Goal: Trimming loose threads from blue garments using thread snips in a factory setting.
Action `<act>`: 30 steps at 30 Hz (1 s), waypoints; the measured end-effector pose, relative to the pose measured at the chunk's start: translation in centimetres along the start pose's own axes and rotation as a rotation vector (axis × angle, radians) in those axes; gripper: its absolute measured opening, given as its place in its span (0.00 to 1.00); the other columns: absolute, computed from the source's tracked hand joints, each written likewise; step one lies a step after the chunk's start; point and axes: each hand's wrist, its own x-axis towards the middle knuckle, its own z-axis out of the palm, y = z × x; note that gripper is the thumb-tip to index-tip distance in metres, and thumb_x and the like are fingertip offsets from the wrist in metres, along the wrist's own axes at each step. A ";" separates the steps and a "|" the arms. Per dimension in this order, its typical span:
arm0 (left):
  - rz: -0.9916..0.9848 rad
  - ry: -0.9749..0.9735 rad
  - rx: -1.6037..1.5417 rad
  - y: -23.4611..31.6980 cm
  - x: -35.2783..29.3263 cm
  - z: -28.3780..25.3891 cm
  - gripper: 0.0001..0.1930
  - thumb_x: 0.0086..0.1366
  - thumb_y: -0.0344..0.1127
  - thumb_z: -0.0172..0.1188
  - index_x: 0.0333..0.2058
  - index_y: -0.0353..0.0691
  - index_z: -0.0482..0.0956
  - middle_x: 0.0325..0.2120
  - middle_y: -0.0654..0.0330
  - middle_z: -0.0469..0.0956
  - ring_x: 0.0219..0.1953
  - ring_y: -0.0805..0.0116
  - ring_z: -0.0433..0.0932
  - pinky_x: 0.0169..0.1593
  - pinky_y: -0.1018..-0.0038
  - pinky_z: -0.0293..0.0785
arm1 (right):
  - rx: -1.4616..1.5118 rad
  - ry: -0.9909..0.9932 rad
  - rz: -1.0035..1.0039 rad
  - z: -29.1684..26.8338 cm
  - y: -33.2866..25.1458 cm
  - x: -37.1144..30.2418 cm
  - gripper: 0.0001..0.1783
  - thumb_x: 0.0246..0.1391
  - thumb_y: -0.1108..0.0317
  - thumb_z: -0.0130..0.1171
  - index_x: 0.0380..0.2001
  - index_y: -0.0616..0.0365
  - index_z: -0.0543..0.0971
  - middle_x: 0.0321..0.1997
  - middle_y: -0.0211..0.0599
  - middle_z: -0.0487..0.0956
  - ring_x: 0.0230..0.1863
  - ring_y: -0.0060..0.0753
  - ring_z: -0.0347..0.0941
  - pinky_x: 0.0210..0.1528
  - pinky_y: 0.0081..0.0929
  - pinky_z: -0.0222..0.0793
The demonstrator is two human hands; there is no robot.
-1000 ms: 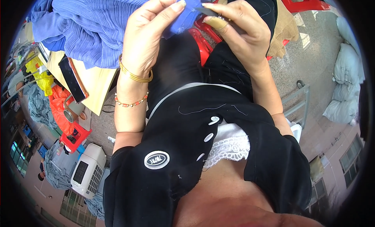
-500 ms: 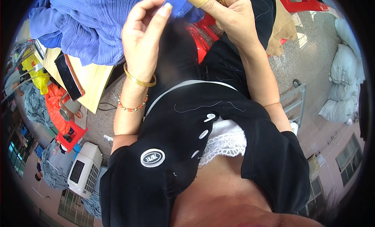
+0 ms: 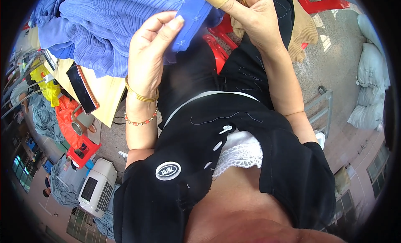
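Blue ribbed fabric garment (image 3: 112,25) fills the picture from ten to twelve o'clock, draped over a pale wooden tabletop (image 3: 106,94), with one folded edge strip reaching toward twelve o'clock. On that strip the left hand (image 3: 146,55) presses its thumb against the fingertips, pinching the cloth from below. Just beside it, at one o'clock, the right hand (image 3: 255,17) holds the strip's far end between a bandaged thumb and curled fingers. A dark rectangular phone (image 3: 82,87) lies on the tabletop at nine o'clock. Red plastic stool (image 3: 217,46) shows between the forearms, and a white boxy appliance (image 3: 97,188) stands at seven o'clock.
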 end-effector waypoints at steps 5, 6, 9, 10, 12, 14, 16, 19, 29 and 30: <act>-0.094 0.005 0.121 -0.2 0.3 -0.1 0.12 0.69 0.31 0.63 0.49 0.33 0.83 0.41 0.62 0.84 0.44 0.79 0.80 0.51 0.82 0.73 | 0.117 -0.109 -0.321 -0.2 1.7 0.8 0.05 0.59 0.75 0.66 0.31 0.60 0.79 0.25 0.19 0.75 0.24 0.07 0.64 0.25 0.11 0.57; -0.093 0.006 0.121 -0.3 0.4 -0.1 0.12 0.69 0.31 0.63 0.49 0.33 0.83 0.41 0.62 0.84 0.44 0.79 0.80 0.51 0.82 0.73 | 0.050 -0.013 -0.081 -0.1 0.9 0.2 0.05 0.59 0.75 0.66 0.31 0.60 0.80 0.26 0.19 0.75 0.25 0.07 0.65 0.26 0.10 0.58; -0.122 0.009 0.054 -0.4 0.5 -0.3 0.12 0.69 0.28 0.61 0.50 0.31 0.82 0.44 0.59 0.84 0.47 0.75 0.80 0.55 0.79 0.72 | -0.028 -0.036 -0.070 -0.7 1.0 0.2 0.04 0.60 0.76 0.66 0.36 0.61 0.80 0.28 0.19 0.75 0.25 0.07 0.63 0.27 0.09 0.56; -0.097 0.002 -0.011 -0.5 0.6 -0.4 0.12 0.69 0.28 0.61 0.49 0.31 0.82 0.44 0.58 0.84 0.48 0.75 0.80 0.55 0.79 0.71 | -0.029 -0.039 -0.070 -0.6 1.1 0.1 0.04 0.60 0.76 0.66 0.36 0.61 0.80 0.28 0.19 0.75 0.25 0.07 0.63 0.27 0.09 0.56; -0.052 -0.011 -0.103 -0.6 0.6 -0.5 0.12 0.70 0.28 0.61 0.49 0.31 0.82 0.44 0.58 0.84 0.48 0.74 0.80 0.56 0.78 0.71 | -0.003 -0.028 -0.180 -0.2 1.2 -0.2 0.12 0.60 0.77 0.65 0.46 0.63 0.78 0.34 0.19 0.75 0.28 0.07 0.62 0.29 0.10 0.57; -0.025 -0.004 -0.094 -0.7 0.6 -0.3 0.11 0.69 0.28 0.61 0.49 0.32 0.82 0.43 0.59 0.84 0.47 0.75 0.81 0.55 0.79 0.72 | -0.208 -0.065 -0.234 -0.5 0.7 -1.3 0.20 0.60 0.77 0.64 0.55 0.64 0.75 0.38 0.20 0.74 0.29 0.08 0.61 0.31 0.11 0.57; 0.002 0.000 -0.088 -0.6 0.7 -0.1 0.11 0.69 0.29 0.62 0.48 0.32 0.83 0.42 0.61 0.84 0.45 0.76 0.81 0.53 0.81 0.73 | -0.306 -0.079 -0.300 -1.2 1.5 -2.0 0.18 0.61 0.74 0.64 0.54 0.63 0.78 0.41 0.25 0.76 0.35 0.11 0.66 0.36 0.13 0.61; 0.005 0.012 -0.069 -0.5 0.6 0.0 0.11 0.70 0.29 0.62 0.48 0.32 0.83 0.42 0.61 0.84 0.45 0.76 0.80 0.53 0.80 0.73 | -0.459 -0.110 -0.487 -2.1 2.5 -2.1 0.19 0.60 0.69 0.66 0.55 0.58 0.81 0.36 0.30 0.76 0.35 0.16 0.76 0.35 0.16 0.71; 0.013 -0.003 -0.020 -0.3 0.5 0.4 0.12 0.70 0.31 0.62 0.49 0.33 0.82 0.42 0.62 0.84 0.45 0.78 0.80 0.52 0.81 0.73 | -0.600 -0.104 -0.589 -2.2 3.2 -2.0 0.20 0.54 0.66 0.72 0.51 0.52 0.85 0.28 0.28 0.72 0.26 0.20 0.68 0.27 0.20 0.61; 0.016 -0.007 0.011 -0.3 0.5 0.4 0.12 0.71 0.31 0.62 0.49 0.33 0.82 0.42 0.63 0.84 0.45 0.78 0.80 0.52 0.81 0.73 | -0.608 -0.094 -0.593 -2.2 3.2 -2.0 0.20 0.54 0.66 0.72 0.51 0.52 0.85 0.27 0.28 0.72 0.26 0.20 0.67 0.27 0.20 0.61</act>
